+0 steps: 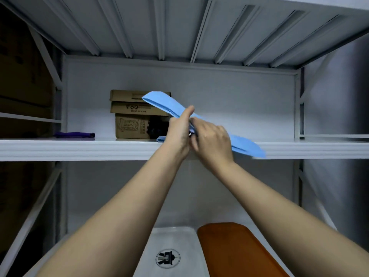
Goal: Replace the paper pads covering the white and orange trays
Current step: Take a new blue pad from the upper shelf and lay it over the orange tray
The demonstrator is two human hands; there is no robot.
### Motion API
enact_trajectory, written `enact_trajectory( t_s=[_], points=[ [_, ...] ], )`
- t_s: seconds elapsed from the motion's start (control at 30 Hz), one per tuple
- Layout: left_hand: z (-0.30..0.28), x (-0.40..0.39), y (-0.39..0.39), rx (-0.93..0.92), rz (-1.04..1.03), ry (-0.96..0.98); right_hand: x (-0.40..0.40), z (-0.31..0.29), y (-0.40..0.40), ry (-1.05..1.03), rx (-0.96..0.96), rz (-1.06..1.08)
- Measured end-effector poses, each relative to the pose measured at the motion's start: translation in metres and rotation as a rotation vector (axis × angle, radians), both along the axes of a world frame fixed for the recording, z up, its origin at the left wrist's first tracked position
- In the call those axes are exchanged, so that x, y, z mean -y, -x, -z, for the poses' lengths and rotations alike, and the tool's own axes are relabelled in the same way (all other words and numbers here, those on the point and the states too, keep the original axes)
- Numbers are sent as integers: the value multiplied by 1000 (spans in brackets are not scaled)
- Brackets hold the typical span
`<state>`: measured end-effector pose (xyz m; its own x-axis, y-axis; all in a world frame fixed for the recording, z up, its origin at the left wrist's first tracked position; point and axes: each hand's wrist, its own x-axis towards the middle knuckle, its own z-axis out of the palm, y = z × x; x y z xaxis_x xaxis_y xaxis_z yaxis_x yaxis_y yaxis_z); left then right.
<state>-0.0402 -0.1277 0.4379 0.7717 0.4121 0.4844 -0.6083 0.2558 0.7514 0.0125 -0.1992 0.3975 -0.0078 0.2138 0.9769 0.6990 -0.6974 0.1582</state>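
Nearest, below the shelf edge (pixel 79 148): white tray (pixel 171 240) and orange tray (pixel 235 250) side by side, both look bare inside, no pad on either, so prob awaiting fresh ones. Above them, at shelf edge, both hands on a folded blue pad (pixel 159 101), tilted, far end up. Left hand (pixel 178 132) fingers curled tight round its middle; right hand (pixel 211 139) curled, gripping just beside — looks like separating one sheet. Another blue bit (pixel 161 138) lies on shelf behind. Further back on shelf: stacked cardboard boxes (pixel 131 114), contents not visible; purple cloth (pixel 74 134) far left of them.
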Motion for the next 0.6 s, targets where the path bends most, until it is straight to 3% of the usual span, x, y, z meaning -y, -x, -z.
enact_trajectory(
  t_s=[0.13, 0.27, 0.47, 0.6],
  points=[
    [21, -12, 8, 64, -87, 127, 11, 32, 14, -1, -197, -235],
    [38, -24, 33, 53, 5, 91, 21, 48, 22, -245, -307, -270],
    [71, -42, 71, -129, 76, -279, 31, 61, 31, -511, -354, -301],
    [108, -59, 82, -357, 111, -475, 35, 104, 31, -703, -697, -727]
  ],
)
